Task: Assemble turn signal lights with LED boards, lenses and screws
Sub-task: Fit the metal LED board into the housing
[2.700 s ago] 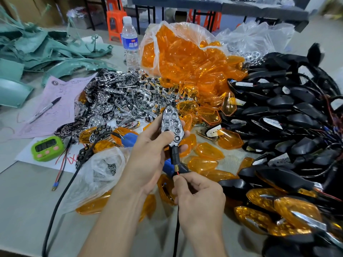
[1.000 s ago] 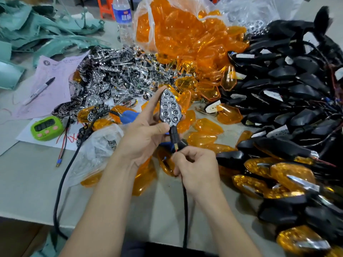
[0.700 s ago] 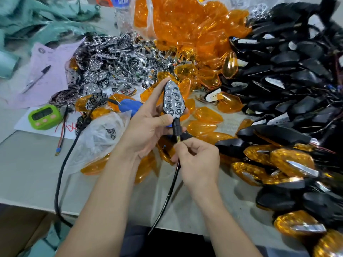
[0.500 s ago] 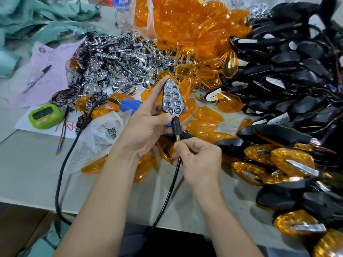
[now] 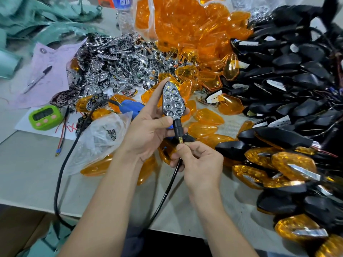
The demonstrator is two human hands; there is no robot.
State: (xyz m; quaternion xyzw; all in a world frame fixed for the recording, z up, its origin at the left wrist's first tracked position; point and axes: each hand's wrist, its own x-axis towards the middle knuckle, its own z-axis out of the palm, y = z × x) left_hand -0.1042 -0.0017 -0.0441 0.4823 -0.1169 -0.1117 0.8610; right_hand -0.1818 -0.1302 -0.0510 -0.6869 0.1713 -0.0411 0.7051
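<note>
Two tip cells of the turn signal light (image 5: pixel 174 103) now glow: my right hand (image 5: pixel 200 164) pinches the black cable (image 5: pixel 167 184) just below its threaded stem (image 5: pixel 179 129), while my left hand (image 5: pixel 148 132) clamps the body upright, long axis pointing away from me.

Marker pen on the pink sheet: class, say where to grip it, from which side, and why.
Mid-barrel, from above, thumb and finger across its length. The marker pen lies flat and diagonal on the pink sheet, both long sides free; nothing rests on it.
</note>
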